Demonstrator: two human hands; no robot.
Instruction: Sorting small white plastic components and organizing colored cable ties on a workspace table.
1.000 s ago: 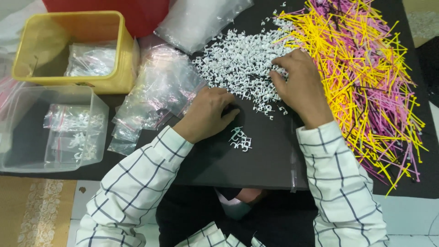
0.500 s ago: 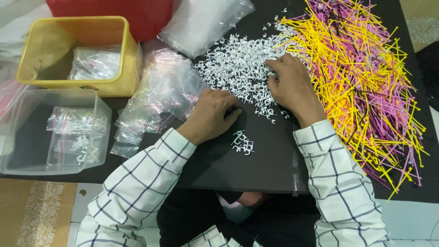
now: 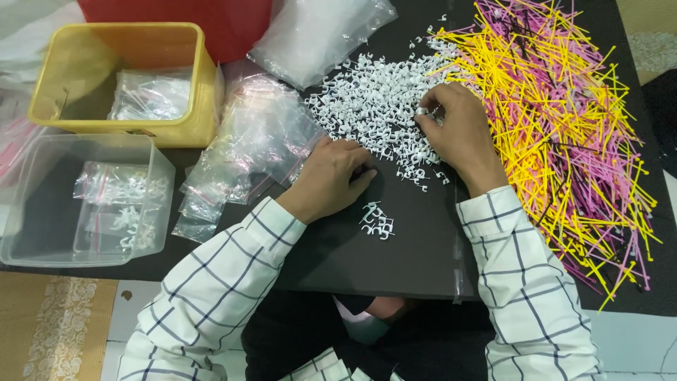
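Two hands sorting small white plastic clips on a black mat

The right hand (image 3: 458,134) reaches into the heap of white clips (image 3: 374,106), its fingertips (image 3: 423,115) pinched shut on one or two clips at the heap's right edge, just beside the spread of yellow and pink cable ties (image 3: 557,120). The left hand (image 3: 331,176) lies palm down on the black mat (image 3: 367,261), fingers loosely curled and gripping nothing visible, touching the lower edge of the heap and the stack of clear zip bags (image 3: 240,155). A small counted cluster of clips (image 3: 377,220) sits apart, near the left hand. Further left stand a clear plastic tub (image 3: 151,212) with filled bags and a yellow bin (image 3: 204,92)
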